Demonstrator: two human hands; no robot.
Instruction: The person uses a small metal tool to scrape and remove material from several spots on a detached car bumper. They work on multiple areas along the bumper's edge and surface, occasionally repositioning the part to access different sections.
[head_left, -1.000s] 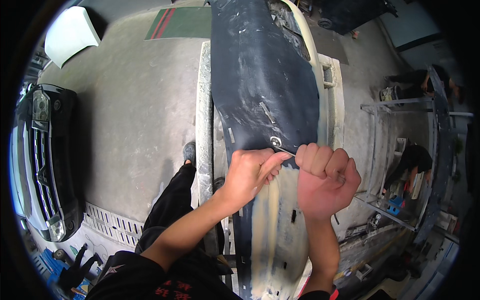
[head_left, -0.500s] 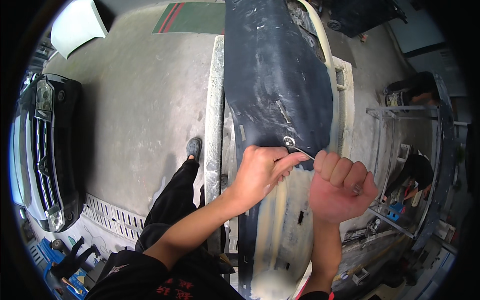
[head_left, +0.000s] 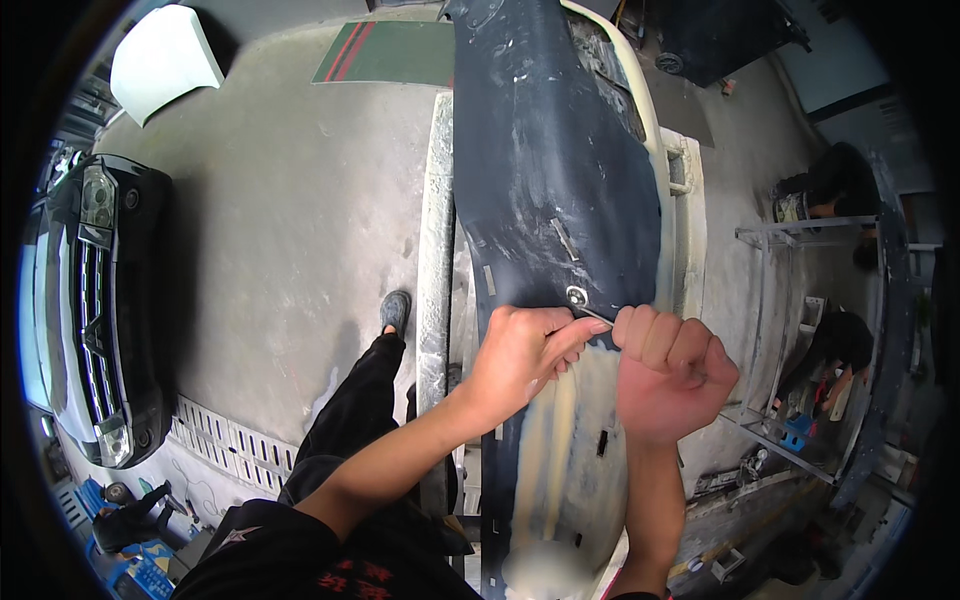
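Observation:
A long car bumper (head_left: 540,160), dark grey with cream filler at its near end, lies in front of me. A small round silver fitting (head_left: 577,297) is set in its dark surface. From beside the fitting a thin metal rod (head_left: 596,315) slants toward my right hand (head_left: 672,370), which is closed in a fist around its other end. My left hand (head_left: 525,355) lies low over the bumper, fingers curled and thumb stretched out against the rod. Whatever its curled fingers hold is hidden.
A pale dusty stand (head_left: 435,250) supports the bumper. Left of me is a dark car front (head_left: 100,310), with a white panel (head_left: 165,60) behind it. On the right, a metal frame (head_left: 800,235) stands near a crouching person (head_left: 840,345). A green mat (head_left: 385,52) lies ahead.
The whole view has shifted slightly, so the bumper sits a little lower. My right fist has moved slightly left and turned a little, still around the rod. The left hand keeps its pose.

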